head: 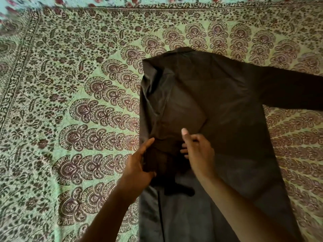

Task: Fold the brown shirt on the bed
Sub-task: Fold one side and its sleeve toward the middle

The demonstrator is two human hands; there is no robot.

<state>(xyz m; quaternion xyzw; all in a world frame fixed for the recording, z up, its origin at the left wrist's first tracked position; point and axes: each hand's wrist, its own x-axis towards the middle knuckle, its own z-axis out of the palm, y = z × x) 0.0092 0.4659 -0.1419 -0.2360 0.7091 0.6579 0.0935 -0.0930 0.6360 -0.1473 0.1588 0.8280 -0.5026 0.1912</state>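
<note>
Nearest the camera, two bare forearms rise from the bottom edge toward the middle of the frame. The left hand grips a bunched dark fold of the shirt, fingers curled round the cloth at its left edge. The right hand sits just beside it, thumb raised and fingers loosely bent; whether those fingers pinch the same fold or only touch it I cannot tell.

The shirt lies flat on the bedspread, right of centre, its long axis running from the bottom edge up to the collar at upper centre. Its left side is already turned in over the body; the sleeve on the right lies spread out to the right edge of the frame.

That sleeve lies up and to the right of both hands, and the right hand is the nearer, so it is probably the one to bring it in.
</note>
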